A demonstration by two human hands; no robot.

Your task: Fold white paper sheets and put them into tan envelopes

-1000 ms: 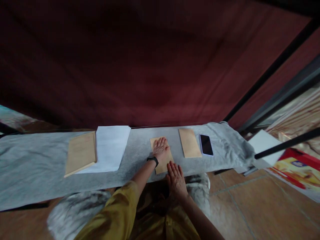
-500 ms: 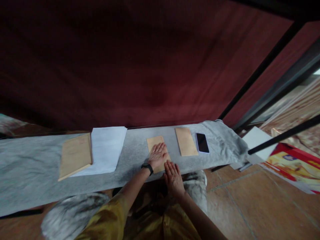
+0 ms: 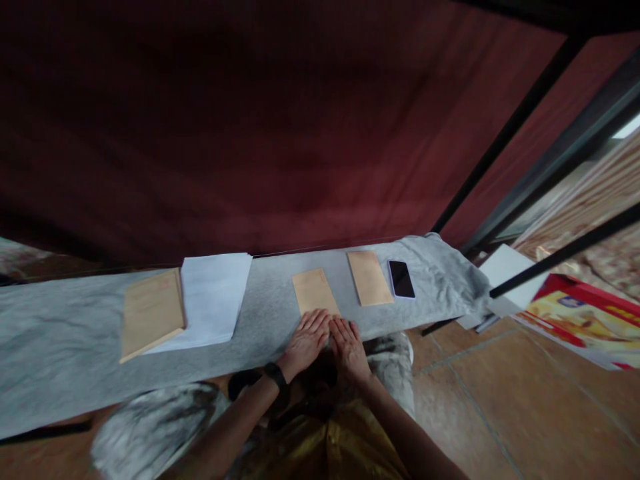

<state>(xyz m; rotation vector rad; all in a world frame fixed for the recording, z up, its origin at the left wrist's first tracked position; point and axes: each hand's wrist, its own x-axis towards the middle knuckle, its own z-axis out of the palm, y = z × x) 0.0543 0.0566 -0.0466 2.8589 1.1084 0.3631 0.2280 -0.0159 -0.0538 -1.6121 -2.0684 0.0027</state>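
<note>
A brown paper envelope point(image 3: 316, 290) lies flat on the grey cloth in front of me, its near end covered by my hands. My left hand point(image 3: 306, 339), with a dark band on the wrist, rests palm down on that near end, fingers stretched out. Beside it my right hand point(image 3: 349, 347) also lies flat, fingers extended at the envelope's lower right corner. The fingertips of both hands nearly meet. To the right lies a second brown envelope point(image 3: 371, 279), untouched.
A phone point(image 3: 401, 279) lies right of the second envelope. On the left, a stack of white paper point(image 3: 215, 300) is partly under larger brown envelopes point(image 3: 153, 310). The grey cloth point(image 3: 270, 300) covers a narrow bench. A red and yellow box point(image 3: 585, 317) stands at the far right, near black metal bars.
My left hand has slid down the envelope toward me, uncovering its middle. My right hand has stayed almost in place at the near edge.
</note>
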